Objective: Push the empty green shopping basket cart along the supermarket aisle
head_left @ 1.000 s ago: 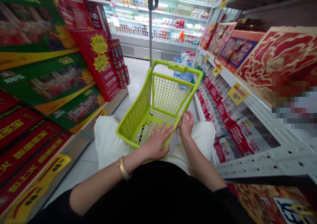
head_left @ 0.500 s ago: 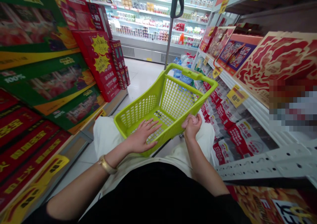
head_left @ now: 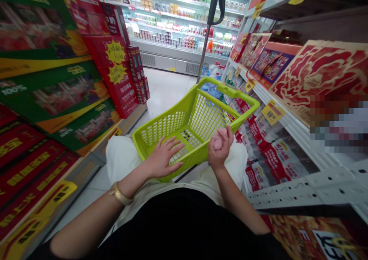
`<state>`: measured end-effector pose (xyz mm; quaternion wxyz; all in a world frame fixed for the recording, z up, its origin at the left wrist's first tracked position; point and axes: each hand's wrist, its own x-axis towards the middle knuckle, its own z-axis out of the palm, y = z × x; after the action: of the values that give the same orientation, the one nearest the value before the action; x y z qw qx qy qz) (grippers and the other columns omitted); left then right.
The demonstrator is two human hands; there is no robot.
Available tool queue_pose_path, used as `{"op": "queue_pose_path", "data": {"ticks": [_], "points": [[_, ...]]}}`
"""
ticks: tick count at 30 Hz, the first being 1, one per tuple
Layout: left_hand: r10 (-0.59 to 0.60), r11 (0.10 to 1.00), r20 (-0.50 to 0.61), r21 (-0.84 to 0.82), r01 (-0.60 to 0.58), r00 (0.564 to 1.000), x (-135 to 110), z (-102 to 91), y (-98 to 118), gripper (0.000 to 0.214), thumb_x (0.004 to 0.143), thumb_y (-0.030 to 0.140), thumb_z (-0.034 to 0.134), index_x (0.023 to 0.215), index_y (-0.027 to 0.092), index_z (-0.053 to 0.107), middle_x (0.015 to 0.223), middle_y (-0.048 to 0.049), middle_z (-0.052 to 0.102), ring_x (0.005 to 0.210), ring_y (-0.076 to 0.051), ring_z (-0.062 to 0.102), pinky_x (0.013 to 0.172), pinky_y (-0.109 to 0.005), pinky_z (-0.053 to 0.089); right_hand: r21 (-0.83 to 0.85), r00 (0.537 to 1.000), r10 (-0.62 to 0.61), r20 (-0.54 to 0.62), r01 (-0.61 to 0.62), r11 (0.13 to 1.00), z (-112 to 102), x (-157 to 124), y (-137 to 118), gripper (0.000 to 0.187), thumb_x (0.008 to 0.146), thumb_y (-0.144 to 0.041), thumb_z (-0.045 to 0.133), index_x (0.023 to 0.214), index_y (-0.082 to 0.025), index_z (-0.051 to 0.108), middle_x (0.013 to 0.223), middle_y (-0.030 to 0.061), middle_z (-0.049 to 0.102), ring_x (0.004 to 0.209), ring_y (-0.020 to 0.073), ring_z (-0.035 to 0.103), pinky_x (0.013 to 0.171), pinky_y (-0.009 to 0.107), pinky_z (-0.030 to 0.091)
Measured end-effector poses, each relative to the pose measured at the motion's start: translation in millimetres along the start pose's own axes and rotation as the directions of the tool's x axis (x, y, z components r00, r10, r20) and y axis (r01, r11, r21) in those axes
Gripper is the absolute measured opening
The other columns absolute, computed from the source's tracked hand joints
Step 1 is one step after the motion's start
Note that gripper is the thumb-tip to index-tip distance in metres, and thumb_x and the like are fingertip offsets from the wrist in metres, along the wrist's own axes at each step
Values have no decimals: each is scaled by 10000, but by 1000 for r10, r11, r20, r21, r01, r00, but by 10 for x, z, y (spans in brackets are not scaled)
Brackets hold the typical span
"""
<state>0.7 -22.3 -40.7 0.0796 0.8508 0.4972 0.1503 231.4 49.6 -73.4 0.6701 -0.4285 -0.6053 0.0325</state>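
A green plastic shopping basket [head_left: 161,119] with latticed sides and a long dark pull handle [head_left: 216,7] stands tilted across my view, between my knees. My left hand [head_left: 164,158] is spread over the basket's near side, palm down, holding nothing. I cannot tell whether it touches the rim. Fingers of my right hand [head_left: 217,157] are wrapped round a crumpled pink cloth [head_left: 219,139], beside the basket's right side. Part of the cloth is hidden in the palm.
Stacked green drink cartons [head_left: 66,87] and red boxes [head_left: 117,72] line the left. On the right, a white shelf [head_left: 287,118] holds gift boxes, with packs of bottled water [head_left: 267,152] below. A lit refrigerated case [head_left: 172,49] closes off the far end beyond the tiled floor [head_left: 161,85].
My right hand has turned upward and drawn slightly away from the basket's side, showing more of the pink cloth. The basket and its handle have shifted a little right. My left hand stays spread.
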Motion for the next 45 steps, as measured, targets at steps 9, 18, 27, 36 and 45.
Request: {"op": "queue_pose_path", "data": {"ticks": [9, 18, 27, 36, 45], "points": [[-170, 985, 1, 9, 170, 985, 209, 172, 523, 480, 947, 406, 576, 1364, 169, 564, 1440, -167, 599, 1417, -350, 473, 1216, -689, 192, -212, 802, -153, 577, 327, 921, 12, -2, -347, 118, 874, -305, 670, 973, -296, 734, 1213, 24, 714, 1326, 279, 517, 1237, 584, 95], [-143, 984, -123, 86, 154, 982, 160, 286, 518, 485, 956, 384, 560, 1390, 169, 564, 1418, -174, 613, 1387, -354, 502, 1229, -663, 179, -252, 825, -135, 549, 317, 914, 60, -28, -322, 174, 864, -218, 643, 978, -312, 735, 1159, 7, 736, 1273, 260, 549, 1230, 567, 87], [-147, 983, -116, 92, 158, 982, 141, 284, 500, 519, 940, 353, 598, 1428, 188, 543, 1410, -168, 621, 1397, -349, 495, 1239, -661, 167, -351, 889, -130, 438, 303, 886, 28, 257, 3, 177, 836, -202, 610, 931, -266, 745, 1077, 31, 753, 1123, 250, 614, 1201, 529, 154], [-156, 978, -93, 122, 166, 983, 136, 256, 523, 527, 931, 350, 605, 1421, 164, 546, 1401, -168, 627, 1381, -345, 508, 1244, -624, 190, -402, 896, -106, 432, 296, 867, 7, 235, -12, 121, 839, -196, 633, 859, -262, 732, 1068, 39, 730, 1142, 257, 580, 1183, 516, 195], [-150, 977, -103, 134, 163, 983, 121, 256, 502, 491, 946, 354, 564, 1407, 188, 552, 1380, -154, 641, 1369, -332, 516, 1240, -609, 203, -415, 901, -82, 427, 276, 867, -40, 405, 97, 135, 839, -210, 623, 856, -256, 748, 1051, 41, 728, 1064, 248, 595, 1160, 513, 220]]}}
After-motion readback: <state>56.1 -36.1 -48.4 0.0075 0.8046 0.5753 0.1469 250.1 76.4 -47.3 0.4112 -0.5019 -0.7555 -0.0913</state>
